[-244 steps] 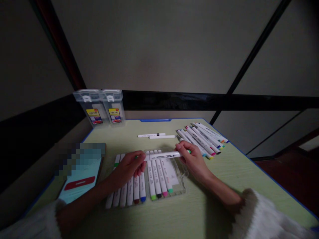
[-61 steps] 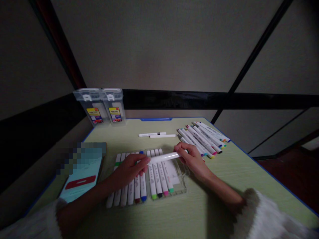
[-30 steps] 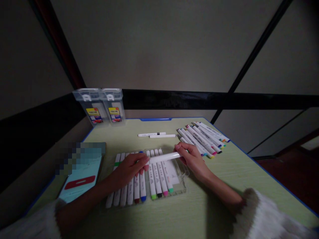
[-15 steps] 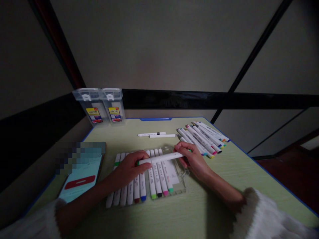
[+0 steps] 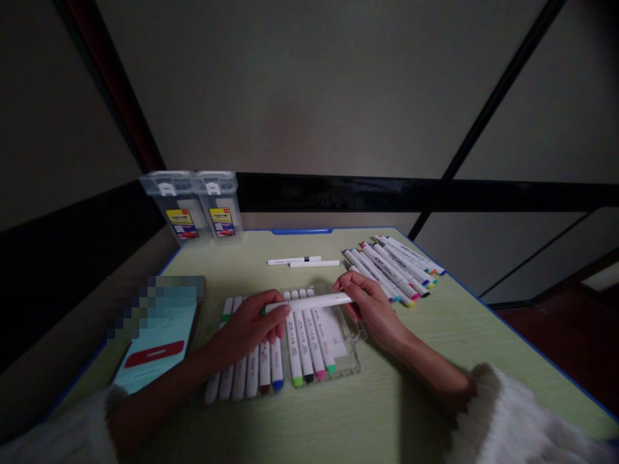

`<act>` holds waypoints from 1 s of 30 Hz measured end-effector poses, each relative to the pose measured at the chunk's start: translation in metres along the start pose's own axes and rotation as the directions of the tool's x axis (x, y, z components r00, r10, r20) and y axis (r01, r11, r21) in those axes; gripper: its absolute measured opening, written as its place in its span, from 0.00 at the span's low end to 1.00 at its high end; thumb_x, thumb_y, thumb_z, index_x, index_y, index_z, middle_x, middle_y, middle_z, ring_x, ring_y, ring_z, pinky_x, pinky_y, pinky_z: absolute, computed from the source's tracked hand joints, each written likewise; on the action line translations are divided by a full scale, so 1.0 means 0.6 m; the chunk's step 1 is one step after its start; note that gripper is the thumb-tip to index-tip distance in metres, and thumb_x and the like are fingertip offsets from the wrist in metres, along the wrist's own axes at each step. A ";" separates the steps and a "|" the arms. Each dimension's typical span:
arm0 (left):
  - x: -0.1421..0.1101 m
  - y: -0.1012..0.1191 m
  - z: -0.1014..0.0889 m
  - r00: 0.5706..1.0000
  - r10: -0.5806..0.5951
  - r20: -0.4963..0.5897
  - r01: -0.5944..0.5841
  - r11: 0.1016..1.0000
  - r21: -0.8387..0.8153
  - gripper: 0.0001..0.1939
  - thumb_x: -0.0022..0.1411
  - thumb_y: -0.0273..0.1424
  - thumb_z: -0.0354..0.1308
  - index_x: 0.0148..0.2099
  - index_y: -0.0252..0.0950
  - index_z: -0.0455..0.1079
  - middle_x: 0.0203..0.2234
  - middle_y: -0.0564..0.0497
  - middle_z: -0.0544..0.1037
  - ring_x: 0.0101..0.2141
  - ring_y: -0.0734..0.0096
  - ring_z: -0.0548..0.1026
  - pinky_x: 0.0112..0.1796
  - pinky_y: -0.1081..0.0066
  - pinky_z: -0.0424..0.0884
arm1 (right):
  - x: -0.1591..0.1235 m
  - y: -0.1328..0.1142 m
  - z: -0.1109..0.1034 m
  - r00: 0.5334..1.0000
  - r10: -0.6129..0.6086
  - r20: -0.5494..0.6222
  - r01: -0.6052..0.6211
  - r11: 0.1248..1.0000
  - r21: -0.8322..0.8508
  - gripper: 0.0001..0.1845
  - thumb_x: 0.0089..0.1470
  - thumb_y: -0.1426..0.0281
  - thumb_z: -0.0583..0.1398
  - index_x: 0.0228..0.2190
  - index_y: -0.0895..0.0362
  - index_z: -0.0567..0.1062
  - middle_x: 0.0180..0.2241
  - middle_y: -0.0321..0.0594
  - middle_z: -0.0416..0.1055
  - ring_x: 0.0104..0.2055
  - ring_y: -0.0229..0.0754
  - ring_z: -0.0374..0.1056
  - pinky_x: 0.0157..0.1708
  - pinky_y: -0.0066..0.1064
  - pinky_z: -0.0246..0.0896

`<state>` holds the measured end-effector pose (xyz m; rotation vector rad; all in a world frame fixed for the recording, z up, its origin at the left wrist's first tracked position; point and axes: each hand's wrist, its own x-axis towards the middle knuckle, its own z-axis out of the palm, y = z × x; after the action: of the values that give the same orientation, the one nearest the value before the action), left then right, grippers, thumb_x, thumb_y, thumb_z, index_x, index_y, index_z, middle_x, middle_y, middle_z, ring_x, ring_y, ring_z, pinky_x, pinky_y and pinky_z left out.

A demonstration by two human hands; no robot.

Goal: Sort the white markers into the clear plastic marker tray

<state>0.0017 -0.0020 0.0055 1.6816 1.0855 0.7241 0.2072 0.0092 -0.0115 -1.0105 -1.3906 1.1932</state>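
A white marker [image 5: 314,301] lies crosswise between my hands, above a clear plastic tray [image 5: 355,361]. My left hand [image 5: 251,325] pinches its left end, where a green tip shows. My right hand [image 5: 370,306] is closed on its right end. Several white markers with coloured caps [image 5: 307,345] lie side by side in the tray. Another row of white markers [image 5: 242,377] lies left of it, under my left hand.
A loose group of markers [image 5: 394,267] lies at the back right of the green table [image 5: 435,361]. Two thin white pens [image 5: 302,261] lie further back. Two clear boxes [image 5: 200,206] stand at the back left. A teal booklet [image 5: 155,351] lies at the left.
My hands drew apart slightly and came back together on the crosswise marker. Its green left end, hidden a second ago, shows again by my left fingers.
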 end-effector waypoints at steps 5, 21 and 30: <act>-0.001 -0.005 0.000 0.999 -0.044 -0.028 0.043 0.999 -0.021 0.10 0.55 0.37 0.47 0.32 0.35 0.60 0.10 0.61 0.63 0.13 0.81 0.60 0.17 0.79 0.56 | -0.002 -0.002 0.001 1.000 0.004 -0.003 -0.004 1.000 -0.021 0.13 0.51 0.62 0.51 0.26 0.58 0.67 0.08 0.25 0.52 0.12 0.30 0.45 0.14 0.23 0.38; -0.003 0.008 -0.002 0.998 -0.027 -0.053 0.033 0.994 0.108 0.21 0.56 0.40 0.40 0.15 0.36 0.55 0.07 0.58 0.59 0.12 0.80 0.57 0.18 0.77 0.55 | -0.004 -0.001 0.001 1.000 0.026 0.001 -0.025 0.994 -0.103 0.15 0.52 0.63 0.52 0.19 0.58 0.66 0.08 0.27 0.53 0.12 0.30 0.46 0.14 0.24 0.38; 0.003 -0.009 -0.003 0.999 -0.036 -0.018 0.036 0.999 0.019 0.12 0.52 0.34 0.49 0.35 0.32 0.68 0.12 0.60 0.63 0.15 0.80 0.61 0.18 0.78 0.57 | 0.000 -0.001 -0.001 0.998 0.057 0.015 -0.056 0.996 -0.069 0.15 0.50 0.63 0.53 0.18 0.58 0.67 0.07 0.26 0.52 0.11 0.29 0.44 0.13 0.24 0.37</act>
<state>-0.0010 0.0012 0.0011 1.6710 1.1352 0.7084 0.2081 0.0093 -0.0108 -1.0970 -1.4331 1.2048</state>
